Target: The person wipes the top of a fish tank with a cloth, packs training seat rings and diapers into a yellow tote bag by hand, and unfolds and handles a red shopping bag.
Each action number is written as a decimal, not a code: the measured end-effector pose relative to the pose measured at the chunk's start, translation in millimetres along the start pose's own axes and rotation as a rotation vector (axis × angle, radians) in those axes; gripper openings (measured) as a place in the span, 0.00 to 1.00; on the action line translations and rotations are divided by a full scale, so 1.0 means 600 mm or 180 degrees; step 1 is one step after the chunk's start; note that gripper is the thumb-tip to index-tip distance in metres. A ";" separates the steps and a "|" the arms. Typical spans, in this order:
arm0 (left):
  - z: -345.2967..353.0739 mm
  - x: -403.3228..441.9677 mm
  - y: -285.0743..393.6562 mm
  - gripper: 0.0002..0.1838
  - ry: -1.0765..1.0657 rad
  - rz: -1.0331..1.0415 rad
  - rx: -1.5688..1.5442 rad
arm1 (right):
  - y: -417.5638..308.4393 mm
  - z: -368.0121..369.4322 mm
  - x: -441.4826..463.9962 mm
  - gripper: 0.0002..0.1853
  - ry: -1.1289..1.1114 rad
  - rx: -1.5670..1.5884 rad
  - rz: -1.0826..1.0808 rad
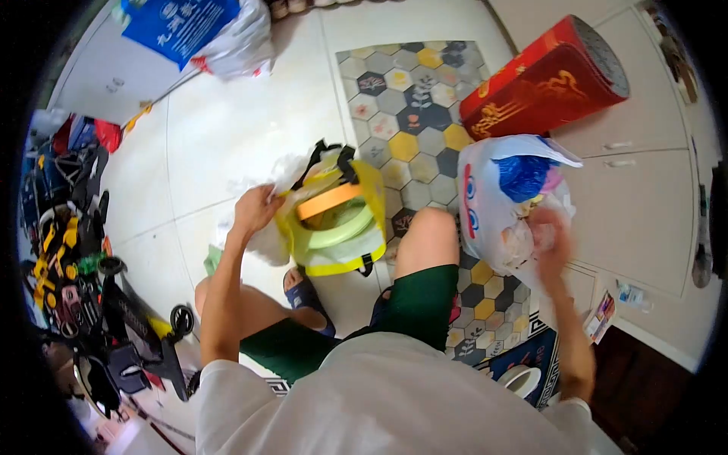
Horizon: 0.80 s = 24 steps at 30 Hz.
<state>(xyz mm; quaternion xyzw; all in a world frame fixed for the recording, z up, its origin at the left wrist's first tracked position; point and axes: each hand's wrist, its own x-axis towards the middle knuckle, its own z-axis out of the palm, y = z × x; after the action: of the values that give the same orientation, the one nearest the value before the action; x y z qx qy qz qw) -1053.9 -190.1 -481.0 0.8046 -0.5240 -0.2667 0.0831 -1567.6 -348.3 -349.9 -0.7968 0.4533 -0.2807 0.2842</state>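
Note:
Between my knees stands a clear bag with yellow trim (pixel 374 189) and black straps. Inside it are an orange curved piece (pixel 327 201) and a pale green ring-shaped piece (pixel 341 230). My left hand (pixel 258 209) is closed at the bag's left rim, with a crumpled white plastic bag (pixel 265 241) beside and behind it. My right hand (pixel 550 241), smeared by motion, is at the near right side of a printed white plastic bag (pixel 479 199). Blue crinkled plastic (pixel 523 177) and something pink show in that bag's opening. The right fingers are too blurred to read.
A tall red cylinder (pixel 538 80) leans by the white cabinet (pixel 637 205) on the right. Under it lies a hexagon-patterned mat (pixel 425 114). Toys and a black scooter (pixel 144 334) crowd the left. A blue bag (pixel 178 29) and white bag (pixel 241 45) lie ahead.

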 end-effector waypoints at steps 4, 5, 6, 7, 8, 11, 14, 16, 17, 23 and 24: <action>-0.011 0.014 0.015 0.18 -0.0133 -0.0062 -0.0054 | -0.129 0.324 0.004 0.16 -0.1758 0.0950 -0.1685; -0.008 0.016 0.014 0.18 -0.0245 -0.0203 -0.0395 | -0.157 0.378 0.001 0.20 -0.2101 0.1070 -0.1553; -0.008 0.021 0.013 0.18 -0.0329 -0.0351 -0.0735 | -0.181 0.422 0.005 0.26 -0.2443 0.1189 -0.1445; -0.007 0.021 0.007 0.19 -0.0415 -0.0499 -0.1075 | -0.206 0.460 0.005 0.30 -0.2214 0.1113 -0.1292; 0.003 0.018 -0.001 0.19 -0.0468 -0.0617 -0.1419 | -0.230 0.492 0.000 0.34 -0.2001 0.1032 -0.1123; 0.060 0.034 -0.059 0.17 -0.0563 -0.0927 -0.2413 | -0.271 0.569 -0.010 0.44 -0.1663 0.0272 -0.0918; 0.035 0.038 -0.023 0.15 -0.0781 -0.1759 -0.2836 | -0.267 0.623 -0.030 0.38 -0.1218 -0.0224 -0.0915; 0.020 0.039 -0.011 0.14 -0.0718 -0.1363 -0.3088 | -0.238 0.631 -0.030 0.34 -0.1318 -0.0225 -0.1034; 0.029 0.059 -0.029 0.14 -0.0673 -0.1288 -0.2682 | -0.229 0.618 -0.023 0.25 -0.1333 0.0161 -0.0880; 0.006 0.084 -0.053 0.14 -0.0087 -0.0665 -0.2700 | -0.198 0.361 0.024 0.20 -0.1609 0.1745 0.1244; 0.004 0.088 -0.049 0.15 -0.0149 -0.0688 -0.2386 | -0.181 0.318 0.021 0.21 -0.1093 0.1626 0.1679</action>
<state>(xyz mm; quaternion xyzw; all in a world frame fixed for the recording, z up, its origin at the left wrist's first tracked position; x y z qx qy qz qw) -1015.4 -223.7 -512.9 0.7627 -0.3042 -0.4652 0.3307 -1366.4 -275.2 -400.9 -0.5922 0.5038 -0.1646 0.6070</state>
